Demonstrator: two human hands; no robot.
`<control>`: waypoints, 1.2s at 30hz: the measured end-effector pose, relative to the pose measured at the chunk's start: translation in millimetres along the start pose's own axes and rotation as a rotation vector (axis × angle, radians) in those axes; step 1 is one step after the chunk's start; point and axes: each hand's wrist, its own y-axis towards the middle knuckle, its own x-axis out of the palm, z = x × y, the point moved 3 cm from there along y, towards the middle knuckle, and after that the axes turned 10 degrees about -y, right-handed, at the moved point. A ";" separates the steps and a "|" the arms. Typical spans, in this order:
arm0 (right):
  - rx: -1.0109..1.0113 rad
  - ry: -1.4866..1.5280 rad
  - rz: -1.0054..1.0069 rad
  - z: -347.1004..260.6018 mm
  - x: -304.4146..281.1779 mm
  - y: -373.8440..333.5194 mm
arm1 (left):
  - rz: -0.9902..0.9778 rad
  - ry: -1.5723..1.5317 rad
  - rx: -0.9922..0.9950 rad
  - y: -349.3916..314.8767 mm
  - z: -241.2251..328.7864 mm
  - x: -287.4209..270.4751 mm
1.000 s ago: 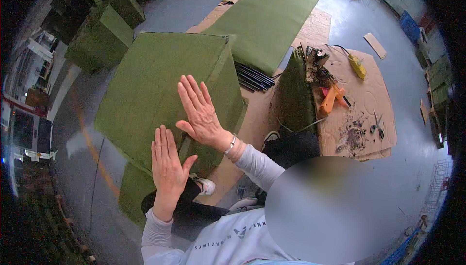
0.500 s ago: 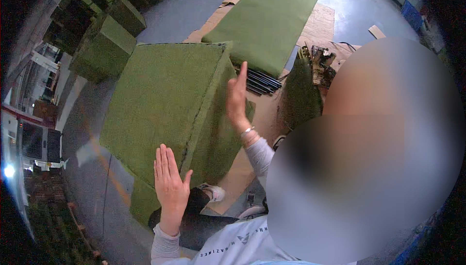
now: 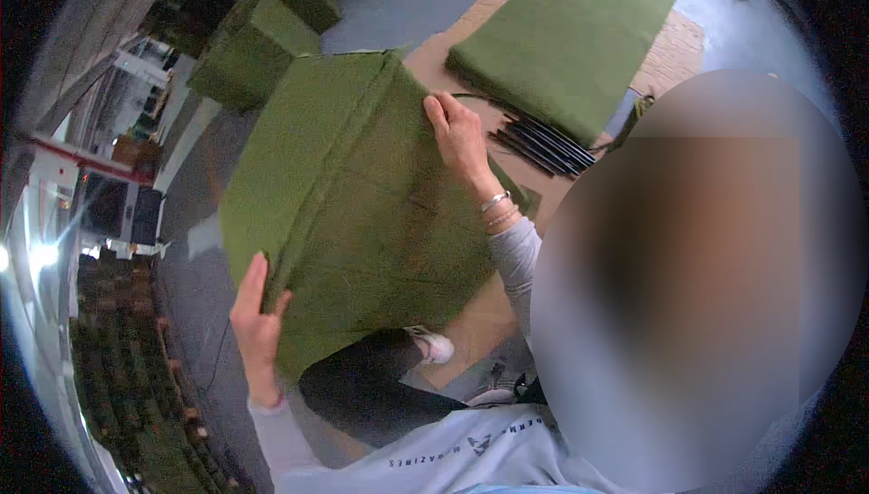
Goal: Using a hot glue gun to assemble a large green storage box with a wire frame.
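now, green block [image 3: 380, 213] between: right fingers [image 3: 435, 115] clamped on far edge, left fingers [image 3: 253, 282], thumb apart

Large green fabric-covered block [image 3: 389, 222] before person in pale shirt [image 3: 507, 453], as seen from here. Left hand [image 3: 258, 326] at near edge, thumb spread. Right hand [image 3: 462, 143] gripping far edge, fingers bent. Beyond: thin black rods [image 3: 545, 146] beside flat green pad [image 3: 570, 41].
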 end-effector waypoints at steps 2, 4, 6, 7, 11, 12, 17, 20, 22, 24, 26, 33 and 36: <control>-0.097 -0.005 0.054 -31.2 11.6 14.5 | 0.029 0.009 0.009 20.4 -31.8 -17.8; -0.097 -0.003 0.012 -44.8 21.1 27.0 | 0.061 0.009 0.029 40.6 -58.0 -27.9; -0.136 -0.010 0.039 -50.2 37.9 34.5 | 0.131 -0.010 0.087 56.8 -82.9 -34.8; -0.171 0.022 0.050 -54.3 47.3 37.3 | 0.143 0.012 0.084 58.3 -87.8 -40.1; -0.198 -0.029 0.132 -40.6 75.4 53.0 | 0.292 0.101 0.183 87.9 -60.9 -21.4; -0.201 -0.016 0.131 -43.7 84.8 53.4 | 0.336 0.099 0.278 94.4 -49.1 -18.7; -0.217 -0.109 0.252 -58.8 104.0 58.8 | 0.529 0.075 0.232 151.5 -29.3 -17.9; -0.185 -0.141 0.258 -57.6 110.9 66.8 | 0.574 0.012 0.199 191.1 -43.1 -18.0; -0.169 -0.134 0.216 -58.2 107.0 70.6 | 0.555 -0.295 0.156 213.3 -62.6 -12.7; -0.153 -0.134 0.174 -56.8 106.8 70.9 | 0.528 -0.265 0.157 225.3 -59.3 -10.1; -0.142 -0.151 0.174 -59.4 111.0 69.8 | 0.518 -0.367 0.177 235.0 -57.0 -5.2; -0.148 -0.129 0.188 -59.1 112.6 72.1 | 0.304 0.213 0.437 247.3 -26.0 26.8; -0.169 -0.131 0.290 -57.6 115.5 72.6 | 0.299 -0.131 0.177 253.3 -34.4 27.2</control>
